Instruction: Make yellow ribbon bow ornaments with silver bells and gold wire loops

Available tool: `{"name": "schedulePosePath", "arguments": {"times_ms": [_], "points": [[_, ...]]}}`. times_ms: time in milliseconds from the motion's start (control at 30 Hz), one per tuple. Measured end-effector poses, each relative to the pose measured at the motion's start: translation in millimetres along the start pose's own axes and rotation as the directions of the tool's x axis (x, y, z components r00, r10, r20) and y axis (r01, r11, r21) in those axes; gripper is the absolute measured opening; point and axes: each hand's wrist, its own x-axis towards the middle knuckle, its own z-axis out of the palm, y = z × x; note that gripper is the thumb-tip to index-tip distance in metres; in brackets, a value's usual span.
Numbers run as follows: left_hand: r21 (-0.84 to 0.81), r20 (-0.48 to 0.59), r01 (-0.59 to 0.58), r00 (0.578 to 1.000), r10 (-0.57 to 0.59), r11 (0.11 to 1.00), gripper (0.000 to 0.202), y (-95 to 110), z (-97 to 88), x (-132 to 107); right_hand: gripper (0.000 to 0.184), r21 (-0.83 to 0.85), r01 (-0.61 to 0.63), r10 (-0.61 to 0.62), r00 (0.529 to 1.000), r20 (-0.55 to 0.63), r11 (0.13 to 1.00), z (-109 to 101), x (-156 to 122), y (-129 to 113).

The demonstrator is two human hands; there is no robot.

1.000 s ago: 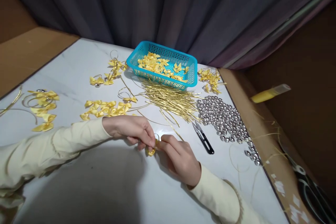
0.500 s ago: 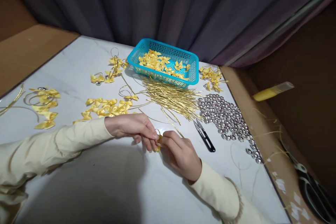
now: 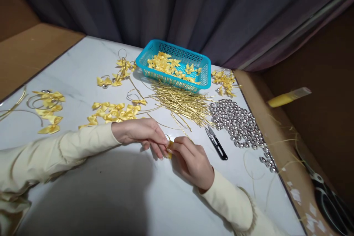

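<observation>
My left hand [image 3: 139,134] and my right hand [image 3: 192,162] meet near the middle of the white table [image 3: 116,199], fingertips pinched together on a small yellow ribbon bow [image 3: 169,148] with a thin gold cord loop. Both hands are closed on it. Most of the bow is hidden by my fingers. Just behind my hands lies a bundle of gold cords [image 3: 181,104], and a row of loose yellow bows [image 3: 113,112] lies behind my left wrist.
A blue basket [image 3: 204,75] with yellow bows stands at the back. Silver bells [image 3: 238,123] are heaped on the right, black thread snips [image 3: 217,143] beside them. Finished bows with loops [image 3: 48,108] lie left. Large scissors [image 3: 328,197] and a yellow tube [image 3: 289,97] lie off the table's right edge.
Both hands stayed pinched on the bow and shifted it slightly; the bow now shows less below my fingers. The camera view tilted down a little.
</observation>
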Motion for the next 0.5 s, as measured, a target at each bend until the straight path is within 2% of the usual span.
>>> {"name": "schedulePosePath", "arguments": {"times_ms": [500], "points": [[0.010, -0.053, -0.022, 0.998, 0.023, 1.000, 0.024, -0.5, 3.3, -2.3, 0.016, -0.011, 0.001, -0.001, 1.000, 0.018, 1.000, -0.7, -0.1, 0.4]]}}
